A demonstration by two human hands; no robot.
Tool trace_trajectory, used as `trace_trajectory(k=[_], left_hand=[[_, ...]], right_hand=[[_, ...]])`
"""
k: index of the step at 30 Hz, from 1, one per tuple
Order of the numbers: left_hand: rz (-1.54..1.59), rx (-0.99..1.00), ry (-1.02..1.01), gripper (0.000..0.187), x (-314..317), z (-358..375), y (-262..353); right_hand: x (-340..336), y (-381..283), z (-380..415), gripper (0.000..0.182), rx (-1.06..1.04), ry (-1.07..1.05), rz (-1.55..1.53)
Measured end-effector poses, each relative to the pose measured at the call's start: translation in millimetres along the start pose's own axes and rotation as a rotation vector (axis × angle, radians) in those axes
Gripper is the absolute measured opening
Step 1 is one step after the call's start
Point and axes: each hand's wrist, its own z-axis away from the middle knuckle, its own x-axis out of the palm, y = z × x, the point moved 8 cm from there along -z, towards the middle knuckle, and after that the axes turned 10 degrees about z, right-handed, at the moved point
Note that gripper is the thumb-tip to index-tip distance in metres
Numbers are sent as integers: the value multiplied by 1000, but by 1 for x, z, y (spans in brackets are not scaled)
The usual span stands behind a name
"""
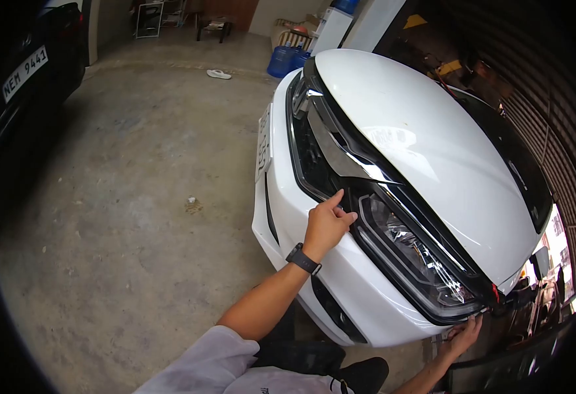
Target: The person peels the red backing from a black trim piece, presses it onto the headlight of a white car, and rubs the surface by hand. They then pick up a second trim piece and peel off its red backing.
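Note:
My left hand [328,225], below a dark wristwatch [303,259], touches the inner end of the headlight [409,249], where it meets the black grille [314,157] of a white car. Its index finger and thumb are apart, with nothing between them. At the outer lower corner of the same headlight, my right hand [464,336] has its fingertips up against the bumper [380,289] edge. Its fingers are close together, and whether they grip anything is too small to tell. The white hood [419,138] is down, or nearly so.
A dark car [31,72] stands at the left. On the concrete floor [143,171] lies a white slipper [218,75]. Blue water jugs [281,60] and a small dark table [214,27] are at the back. A corrugated wall [544,98] runs along the right.

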Motion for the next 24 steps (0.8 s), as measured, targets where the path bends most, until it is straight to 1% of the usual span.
trace_trajectory(k=[2, 4, 7, 11, 13, 14, 16, 20, 22, 24], left_hand=[[-21, 14, 11, 73, 1, 3, 3], [-18, 22, 30, 70, 0, 4, 0], [-87, 77, 44, 64, 0, 5, 2], [-44, 66, 43, 63, -1, 8, 6], [-31, 69, 54, 62, -1, 6, 3], [-17, 60, 59, 62, -1, 6, 2], [-29, 50, 72, 61, -1, 7, 4], [-33, 45, 66, 61, -1, 9, 7], [-17, 33, 74, 60, -2, 9, 8], [-2, 28, 64, 60, 0, 8, 6]], right_hand=[[-3, 7, -6, 60, -4, -4, 8], [-7, 10, -9, 60, -7, 40, 14], [-4, 5, -6, 59, 9, 41, -11], [-9, 12, -9, 57, -7, 34, -37], [-10, 11, -11, 56, -40, 6, 14], [-12, 11, -10, 56, -42, 26, 16], [-6, 7, -8, 54, -68, -22, -11], [-4, 3, -3, 53, -67, -20, -24], [-3, 1, -1, 53, -33, -1, -43], [0, -2, 1, 54, -60, -43, -47]])
